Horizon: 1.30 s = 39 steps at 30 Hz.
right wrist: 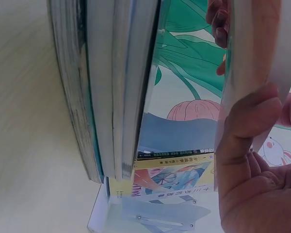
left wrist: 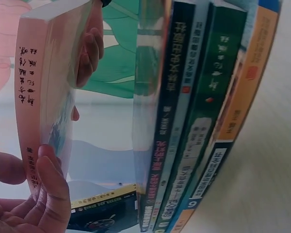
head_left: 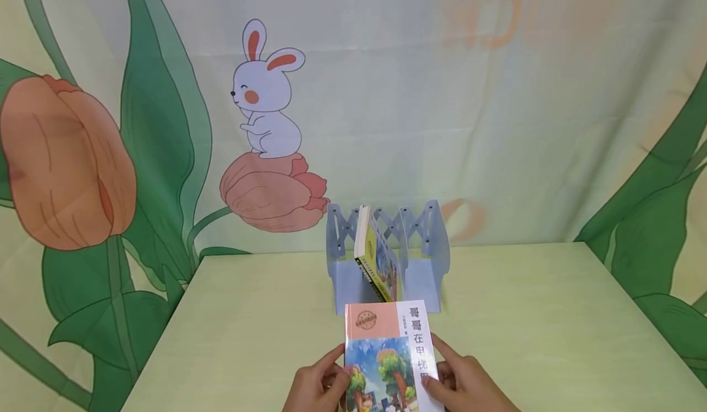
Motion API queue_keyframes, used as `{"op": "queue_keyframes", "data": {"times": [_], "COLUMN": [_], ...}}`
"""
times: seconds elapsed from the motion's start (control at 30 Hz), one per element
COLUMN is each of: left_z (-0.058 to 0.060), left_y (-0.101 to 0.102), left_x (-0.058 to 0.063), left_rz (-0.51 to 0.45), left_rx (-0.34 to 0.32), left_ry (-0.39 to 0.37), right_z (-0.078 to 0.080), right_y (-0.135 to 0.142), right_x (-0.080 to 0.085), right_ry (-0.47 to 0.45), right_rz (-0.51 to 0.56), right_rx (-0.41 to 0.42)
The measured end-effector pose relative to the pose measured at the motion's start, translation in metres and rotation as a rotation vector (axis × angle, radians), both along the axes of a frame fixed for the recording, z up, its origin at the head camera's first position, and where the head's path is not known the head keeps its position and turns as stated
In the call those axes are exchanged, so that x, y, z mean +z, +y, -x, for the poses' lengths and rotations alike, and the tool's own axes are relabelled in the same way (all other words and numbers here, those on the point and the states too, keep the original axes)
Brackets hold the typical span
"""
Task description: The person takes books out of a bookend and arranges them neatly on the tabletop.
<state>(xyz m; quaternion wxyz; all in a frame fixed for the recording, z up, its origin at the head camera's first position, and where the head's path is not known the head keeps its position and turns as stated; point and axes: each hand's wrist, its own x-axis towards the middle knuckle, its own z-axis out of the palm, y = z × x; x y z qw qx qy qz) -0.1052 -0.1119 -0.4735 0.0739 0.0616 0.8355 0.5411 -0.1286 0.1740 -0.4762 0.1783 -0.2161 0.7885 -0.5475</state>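
Observation:
A paperback book (head_left: 378,363) with a pink, white and blue illustrated cover is held between both hands at the bottom of the head view. My left hand (head_left: 317,384) grips its left edge, thumb on the cover. On the opposite edge, my right hand (head_left: 469,384) holds it the same way. The left wrist view shows the book's pink spine (left wrist: 31,97) against the left fingers. Below the held book, apart from it, lies a stack of several books (left wrist: 203,111), hidden from the head view.
Behind the held book stands a pale blue folding book rack (head_left: 428,271) on the light green table (head_left: 248,326). A few books (head_left: 381,264) lean in its left section, one with a yellow cover. A printed curtain (head_left: 375,93) hangs behind the table.

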Motion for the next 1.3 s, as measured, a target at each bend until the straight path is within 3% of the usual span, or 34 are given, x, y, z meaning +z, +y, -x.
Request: {"op": "queue_keyframes", "data": {"times": [0.33, 0.53, 0.7, 0.93, 1.3], "left_z": [0.001, 0.001, 0.002, 0.006, 0.008], "left_y": [-0.001, -0.003, -0.004, -0.005, -0.007], "left_x": [-0.009, -0.014, -0.017, -0.025, -0.030], "left_rz": [0.002, 0.027, 0.029, 0.040, 0.072], "left_rx": [-0.054, -0.075, -0.101, -0.135, -0.152], "left_ry": [-0.041, -0.029, -0.023, -0.013, -0.005], "right_z": [0.001, -0.003, -0.003, -0.003, -0.001], "right_y": [0.002, 0.001, 0.000, 0.001, 0.001], "right_x": [-0.011, -0.015, -0.018, -0.024, -0.032], "right_ry": [-0.029, 0.070, 0.059, 0.123, 0.110], "right_rz": [-0.018, -0.062, -0.064, -0.068, -0.094], "right_rx": [0.028, 0.036, 0.032, 0.042, 0.076]}}
